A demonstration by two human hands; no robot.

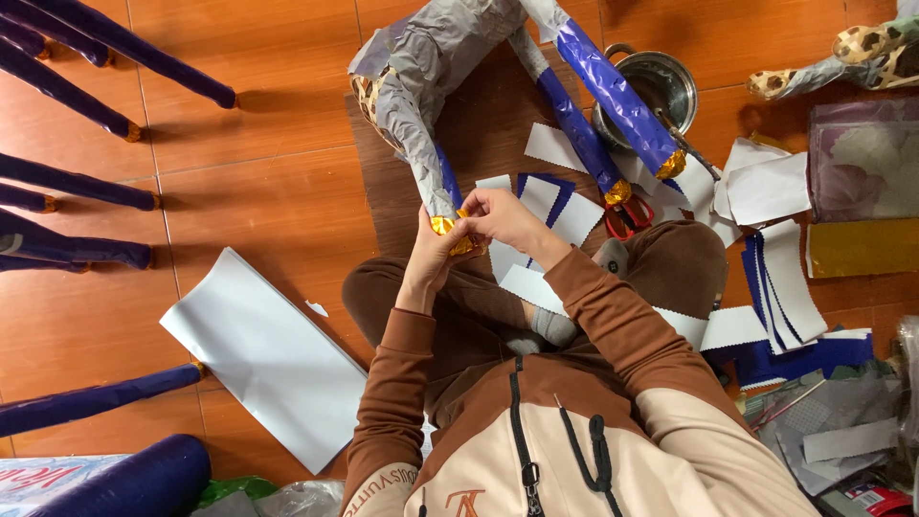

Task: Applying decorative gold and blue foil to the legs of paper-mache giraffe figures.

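A paper-covered animal figure (pixel 436 57) stands on a brown board (pixel 483 134) in front of me, its body grey, two legs wrapped in blue with gold tips. My left hand (pixel 436 251) and my right hand (pixel 503 218) meet at the gold foil tip (pixel 450 228) of the near grey leg (pixel 412 144). Both hands pinch the foil around that leg's end. Cut white and blue paper strips (pixel 550 206) lie just beyond my hands.
Red-handled scissors (pixel 627 215) lie by the blue legs, next to a metal pot (pixel 661 86). A large white sheet (pixel 263 349) lies on the tiled floor at left. Blue wrapped legs (pixel 77 182) of other figures line the left edge. Paper scraps and gold sheets pile at right (pixel 862 247).
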